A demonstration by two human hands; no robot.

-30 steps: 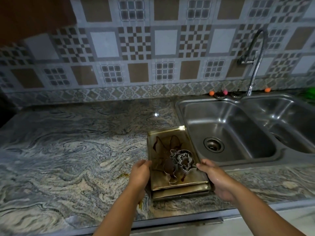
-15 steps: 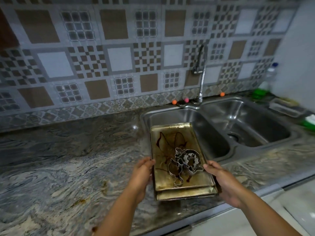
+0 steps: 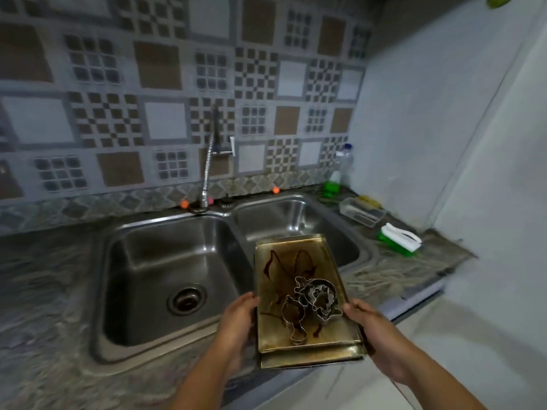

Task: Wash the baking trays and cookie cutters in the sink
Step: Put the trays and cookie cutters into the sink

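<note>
Both hands [image 3: 241,316] [image 3: 373,329] grip stacked baking trays [image 3: 284,279] above a marbled counter [image 3: 50,291] and steel sink [image 3: 154,261].

Stacked trays [image 3: 299,291] between both hands, over sink [image 3: 165,261]

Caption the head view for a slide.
Both hands, left and right, hold stacked baking trays with cookie cutters above the sink.

Cookie cutters [image 3: 310,306] on stacked trays [image 3: 296,355], before the sink [image 3: 165,359].
</note>
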